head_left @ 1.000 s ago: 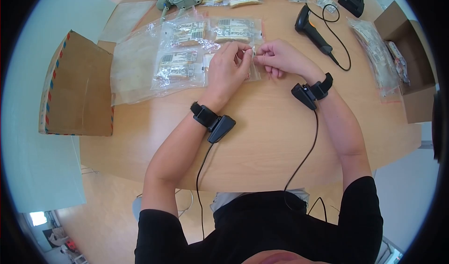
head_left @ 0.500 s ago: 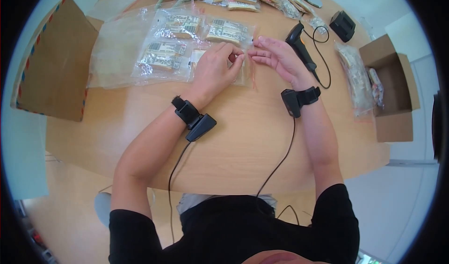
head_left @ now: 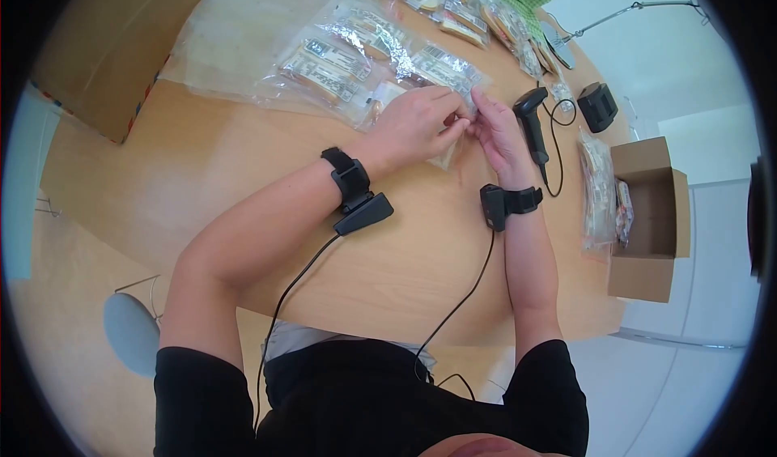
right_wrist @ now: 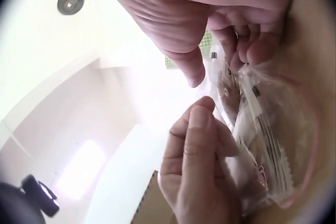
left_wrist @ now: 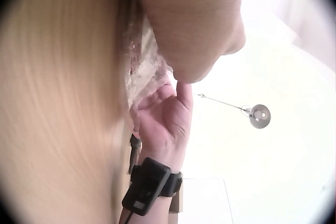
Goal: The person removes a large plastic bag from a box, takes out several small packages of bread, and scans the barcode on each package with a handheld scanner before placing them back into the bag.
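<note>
A large clear plastic bag (head_left: 235,36) lies flat on the table, with several labelled packets (head_left: 328,70) in it. At its right end the left hand (head_left: 417,125) has thumb and forefinger together in a pinch at the bag's edge; the right wrist view shows this left hand (right_wrist: 194,166) beside the clear film (right_wrist: 302,129). Facing it, the right hand (head_left: 499,137) has its thumb raised apart and its other fingers loosely bent, their tips against the bag. The left wrist view shows the right palm (left_wrist: 165,116) turned upward. The exact pinch point is partly hidden.
A cardboard box (head_left: 113,44) stands at the left. Right of the hands lie a black scanner (head_left: 532,125) with its cable and a black cradle (head_left: 597,107). Farther right are another filled bag (head_left: 597,186) and an open carton (head_left: 647,206). More packets (head_left: 465,20) lie at the back.
The head view has turned, so the table's contents appear rotated and shifted. The right hand's fingers have loosened from a closer pinch and its thumb has lifted; the left hand keeps its pinch.
</note>
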Demonstrator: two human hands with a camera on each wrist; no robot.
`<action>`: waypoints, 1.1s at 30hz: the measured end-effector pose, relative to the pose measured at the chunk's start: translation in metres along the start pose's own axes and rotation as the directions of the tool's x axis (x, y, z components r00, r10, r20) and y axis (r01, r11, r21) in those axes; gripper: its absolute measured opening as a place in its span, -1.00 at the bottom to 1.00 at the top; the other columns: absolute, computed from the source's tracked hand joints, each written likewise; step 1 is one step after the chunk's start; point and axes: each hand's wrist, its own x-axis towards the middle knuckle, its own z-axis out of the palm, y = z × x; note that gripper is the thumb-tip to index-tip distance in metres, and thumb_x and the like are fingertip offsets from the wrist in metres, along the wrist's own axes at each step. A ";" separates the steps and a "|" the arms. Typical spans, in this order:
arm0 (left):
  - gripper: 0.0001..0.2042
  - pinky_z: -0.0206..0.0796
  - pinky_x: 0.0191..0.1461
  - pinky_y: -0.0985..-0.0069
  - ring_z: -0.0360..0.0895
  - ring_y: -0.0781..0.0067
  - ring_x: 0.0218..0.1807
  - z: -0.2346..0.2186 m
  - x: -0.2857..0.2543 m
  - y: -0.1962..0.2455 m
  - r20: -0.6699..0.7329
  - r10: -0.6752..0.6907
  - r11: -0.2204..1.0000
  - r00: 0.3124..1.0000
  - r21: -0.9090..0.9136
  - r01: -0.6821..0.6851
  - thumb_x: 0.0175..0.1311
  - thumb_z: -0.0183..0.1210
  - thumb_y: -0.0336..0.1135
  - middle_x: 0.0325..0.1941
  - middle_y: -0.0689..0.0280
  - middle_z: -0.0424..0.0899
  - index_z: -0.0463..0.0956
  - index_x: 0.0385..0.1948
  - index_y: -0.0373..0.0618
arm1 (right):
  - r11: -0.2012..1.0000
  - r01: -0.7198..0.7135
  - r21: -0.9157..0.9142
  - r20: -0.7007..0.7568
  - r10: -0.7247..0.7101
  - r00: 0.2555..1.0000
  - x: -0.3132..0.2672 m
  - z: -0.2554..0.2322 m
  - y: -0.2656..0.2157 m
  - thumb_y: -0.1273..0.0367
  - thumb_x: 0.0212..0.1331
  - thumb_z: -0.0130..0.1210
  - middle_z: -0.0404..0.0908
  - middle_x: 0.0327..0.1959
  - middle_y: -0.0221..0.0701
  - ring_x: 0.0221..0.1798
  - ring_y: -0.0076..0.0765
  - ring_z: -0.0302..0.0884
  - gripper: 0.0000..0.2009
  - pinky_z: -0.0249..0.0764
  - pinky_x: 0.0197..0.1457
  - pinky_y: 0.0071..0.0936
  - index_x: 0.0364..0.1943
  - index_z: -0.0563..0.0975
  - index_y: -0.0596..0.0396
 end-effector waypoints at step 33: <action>-0.71 0.34 0.37 0.16 0.53 0.06 0.31 -0.014 -0.008 -0.005 -0.004 -0.082 0.916 0.997 0.393 0.076 0.35 0.32 -0.37 0.21 0.17 0.65 0.57 0.07 -0.10 | 0.639 0.608 -0.472 -0.589 -0.742 0.322 -0.102 -0.249 -0.152 0.50 0.38 0.32 0.72 0.10 -0.33 0.09 -0.34 0.70 -0.68 0.70 0.14 -0.34 0.17 0.58 0.15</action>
